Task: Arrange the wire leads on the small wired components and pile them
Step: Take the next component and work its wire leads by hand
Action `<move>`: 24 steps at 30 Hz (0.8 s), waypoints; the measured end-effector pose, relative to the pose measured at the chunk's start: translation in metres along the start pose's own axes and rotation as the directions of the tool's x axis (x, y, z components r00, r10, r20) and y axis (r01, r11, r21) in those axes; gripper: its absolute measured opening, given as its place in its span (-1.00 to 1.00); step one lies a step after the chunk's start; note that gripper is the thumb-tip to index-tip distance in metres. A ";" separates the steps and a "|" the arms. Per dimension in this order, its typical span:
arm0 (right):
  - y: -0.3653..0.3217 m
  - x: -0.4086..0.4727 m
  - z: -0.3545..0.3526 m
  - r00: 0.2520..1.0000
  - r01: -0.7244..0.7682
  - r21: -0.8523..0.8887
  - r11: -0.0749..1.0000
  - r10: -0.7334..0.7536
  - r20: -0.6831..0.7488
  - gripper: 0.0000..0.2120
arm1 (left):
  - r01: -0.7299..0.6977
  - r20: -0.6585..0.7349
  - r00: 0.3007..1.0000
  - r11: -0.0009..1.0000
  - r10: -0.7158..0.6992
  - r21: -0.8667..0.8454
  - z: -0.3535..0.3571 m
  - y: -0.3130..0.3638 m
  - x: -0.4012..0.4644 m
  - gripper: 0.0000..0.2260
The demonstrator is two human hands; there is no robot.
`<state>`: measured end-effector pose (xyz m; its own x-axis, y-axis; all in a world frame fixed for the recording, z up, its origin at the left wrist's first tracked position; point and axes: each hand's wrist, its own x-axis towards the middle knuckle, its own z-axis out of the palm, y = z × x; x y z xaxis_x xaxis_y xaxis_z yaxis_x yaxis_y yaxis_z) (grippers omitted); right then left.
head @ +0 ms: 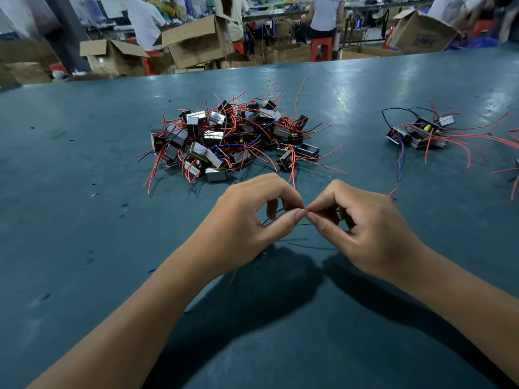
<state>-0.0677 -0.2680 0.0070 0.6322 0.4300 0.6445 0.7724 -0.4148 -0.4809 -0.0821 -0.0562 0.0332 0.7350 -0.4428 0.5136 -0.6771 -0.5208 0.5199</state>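
Note:
A big heap of small black-and-silver wired components (233, 138) with red, black and blue leads lies on the teal table (84, 220), just beyond my hands. A smaller pile of components (421, 133) sits at the right. My left hand (247, 220) and my right hand (362, 223) meet fingertip to fingertip above the table, both pinching thin wire leads (304, 211). A black lead (303, 224) runs between the hands. The component these leads belong to is hidden behind my right hand's fingers; a red lead end (392, 192) pokes out past it.
More red leads (515, 175) reach in from the right edge. Beyond the table's far edge stand open cardboard boxes (193, 40), red stools (321, 49) and several seated people at other benches.

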 end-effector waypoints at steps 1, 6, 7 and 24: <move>0.000 0.000 0.000 1.000 0.015 -0.019 1.000 -0.015 -0.015 -0.95 | 0.010 -0.013 1.000 1.000 -0.011 -0.029 0.001 0.002 0.000 -0.98; 0.000 0.001 0.000 0.996 0.069 -0.105 0.992 -0.074 -0.049 -0.91 | 0.057 -0.039 0.997 0.994 -0.061 -0.096 0.003 0.005 0.000 -0.95; 0.000 0.001 0.000 0.996 0.071 -0.107 0.992 -0.077 -0.055 -0.91 | 0.059 -0.044 0.997 0.994 -0.063 -0.091 0.003 0.005 -0.001 -0.94; 0.000 0.001 -0.002 0.997 0.077 -0.130 0.989 -0.080 -0.019 -0.88 | -0.238 -0.037 0.959 0.865 0.282 0.442 -0.002 0.002 0.001 -0.92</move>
<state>-0.0674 -0.2694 0.0090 0.5673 0.4466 0.6920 0.8043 -0.4811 -0.3488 -0.0828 -0.0559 0.0364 0.5119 -0.5446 0.6643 -0.7441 -0.6675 0.0262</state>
